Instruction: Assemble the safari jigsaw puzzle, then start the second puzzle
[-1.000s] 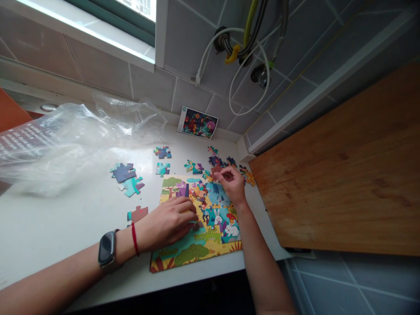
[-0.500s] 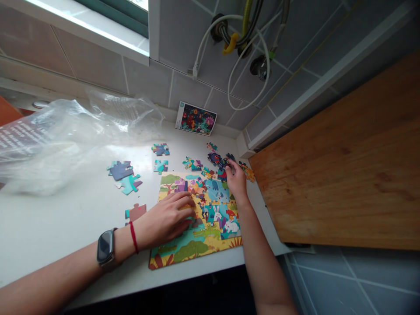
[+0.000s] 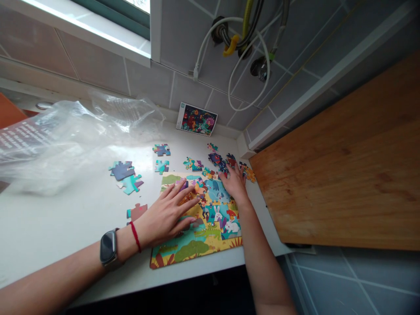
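Observation:
A colourful animal jigsaw puzzle (image 3: 193,251) lies flat on the white counter. Across its left part rests my left hand (image 3: 170,210), fingers spread, gripping nothing. Part of the puzzle is hidden under that palm. At the puzzle's upper right corner, my right hand (image 3: 235,183) reaches over a cluster of dark jigsaw pieces (image 3: 215,159), its fingers apart and the tips on or just above them. Some pieces are covered by these fingers. An orange jigsaw piece (image 3: 250,174) lies just right of that hand.
More loose jigsaw pieces (image 3: 122,170) are scattered left of the puzzle. A picture card (image 3: 197,119) leans against the tiled wall. Crumpled clear plastic (image 3: 72,140) covers the counter's left. A wooden panel (image 3: 337,175) bounds the right side; cables (image 3: 229,87) hang above.
My left hand has spread and straightened its fingers. My right hand has gone from a pinch at the dark pieces to fingers fanned out over them.

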A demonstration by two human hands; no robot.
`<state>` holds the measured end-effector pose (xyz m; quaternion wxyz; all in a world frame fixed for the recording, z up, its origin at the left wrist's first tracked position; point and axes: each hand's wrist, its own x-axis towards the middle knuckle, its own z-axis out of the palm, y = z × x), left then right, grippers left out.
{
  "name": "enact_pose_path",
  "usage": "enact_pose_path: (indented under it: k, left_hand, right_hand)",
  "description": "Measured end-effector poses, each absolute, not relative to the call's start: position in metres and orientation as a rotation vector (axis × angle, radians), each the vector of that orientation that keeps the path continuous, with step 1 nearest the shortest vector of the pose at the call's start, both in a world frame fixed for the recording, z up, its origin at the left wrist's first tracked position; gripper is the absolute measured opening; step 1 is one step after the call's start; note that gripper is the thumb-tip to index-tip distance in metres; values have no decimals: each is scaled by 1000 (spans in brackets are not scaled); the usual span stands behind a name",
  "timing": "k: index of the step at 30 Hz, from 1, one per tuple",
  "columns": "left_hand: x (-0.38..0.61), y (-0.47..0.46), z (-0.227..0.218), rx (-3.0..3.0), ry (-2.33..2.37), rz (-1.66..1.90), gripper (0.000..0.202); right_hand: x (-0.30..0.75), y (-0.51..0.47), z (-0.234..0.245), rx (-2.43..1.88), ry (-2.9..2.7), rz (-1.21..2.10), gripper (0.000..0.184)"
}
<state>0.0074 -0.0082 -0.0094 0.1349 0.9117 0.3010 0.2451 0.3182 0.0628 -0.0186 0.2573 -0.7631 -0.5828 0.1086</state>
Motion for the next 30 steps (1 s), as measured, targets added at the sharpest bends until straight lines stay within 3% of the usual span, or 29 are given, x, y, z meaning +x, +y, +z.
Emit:
enact_pose_path:
  k: [10,17,30]
  left_hand:
    - [9,-7,-13,2670,712,560,47]
    - [10,-8,-4,2599,631,666,28]
    - [13,-11,8,2637,469,728,21]
  right_hand:
    - [278,48,22,-2212,-1982,532,67]
    - [279,46,24,-2227,-2053,589,72]
    - [279,46,22,-2204,-2071,565,73]
